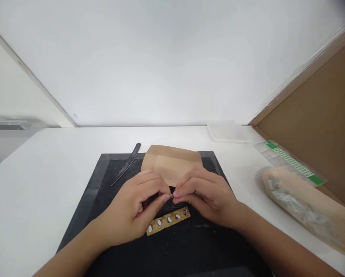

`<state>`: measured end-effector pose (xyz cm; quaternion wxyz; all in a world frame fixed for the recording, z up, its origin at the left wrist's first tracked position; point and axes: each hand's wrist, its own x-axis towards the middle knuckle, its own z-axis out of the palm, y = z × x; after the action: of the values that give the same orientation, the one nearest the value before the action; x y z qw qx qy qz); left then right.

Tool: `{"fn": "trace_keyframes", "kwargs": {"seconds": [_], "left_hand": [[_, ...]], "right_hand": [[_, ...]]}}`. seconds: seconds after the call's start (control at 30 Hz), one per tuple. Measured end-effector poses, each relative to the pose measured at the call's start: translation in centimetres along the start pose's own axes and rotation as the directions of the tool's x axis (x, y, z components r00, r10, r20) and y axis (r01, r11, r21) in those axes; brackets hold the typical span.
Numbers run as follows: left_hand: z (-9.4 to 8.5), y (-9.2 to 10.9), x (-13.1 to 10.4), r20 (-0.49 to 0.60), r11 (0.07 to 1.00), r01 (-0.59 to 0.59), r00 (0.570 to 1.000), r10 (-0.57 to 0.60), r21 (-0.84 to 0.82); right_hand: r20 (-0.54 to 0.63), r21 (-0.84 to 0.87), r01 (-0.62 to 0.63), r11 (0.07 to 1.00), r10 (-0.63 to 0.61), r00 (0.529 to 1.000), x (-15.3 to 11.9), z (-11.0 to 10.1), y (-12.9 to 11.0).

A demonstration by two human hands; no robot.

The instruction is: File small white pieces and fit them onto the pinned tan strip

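Observation:
A tiny pale, translucent piece (171, 195) sits between the fingertips of both hands; its kind is too small to make out. My left hand (145, 200) pinches it from the left with thumb and forefinger. From the right, the thumb and fingers of my right hand (204, 194) close on its other side. Just below the hands, a gold-brown strip (163, 225) lies at a slant on the black mat (172, 254), with several small white ovals along it and a dark round spot at its right end. My left thumb hides part of its upper left edge.
A curved black file (129, 163), dusted with white powder, lies on the mat's upper left. Brown paper (158, 156) with small crumbs is behind the hands. At right are a clear plastic tray (228, 132), a green-marked clear case (290, 161) and a long container (302, 207) of translucent pieces.

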<state>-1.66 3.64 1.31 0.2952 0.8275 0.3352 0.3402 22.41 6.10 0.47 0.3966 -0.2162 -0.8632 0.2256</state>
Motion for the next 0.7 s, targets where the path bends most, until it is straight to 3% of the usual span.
{"fn": "trace_keyframes", "kwargs": {"seconds": [0.17,0.33,0.57,0.7], "left_hand": [[0.0,-0.6,-0.3,0.062,0.998,-0.066,0.996,0.067,-0.006],[0.1,-1.3,-0.4,-0.012,0.997,-0.074,0.997,0.074,0.014],[0.4,-2.2,-0.6,-0.045,0.974,-0.012,0.999,0.023,0.224],[0.6,-2.9,-0.5,-0.16,0.939,0.013,0.986,0.045,0.343]], "right_hand": [[0.038,0.142,-0.11,0.984,0.105,0.994,0.0,-0.1,-0.2],[0.022,0.246,-0.126,0.961,0.125,0.992,0.2,-0.5,0.0],[0.002,0.282,-0.161,0.946,0.167,0.986,0.3,-0.6,0.4],[-0.006,0.274,-0.174,0.946,0.183,0.983,0.2,-0.7,0.6]]}}
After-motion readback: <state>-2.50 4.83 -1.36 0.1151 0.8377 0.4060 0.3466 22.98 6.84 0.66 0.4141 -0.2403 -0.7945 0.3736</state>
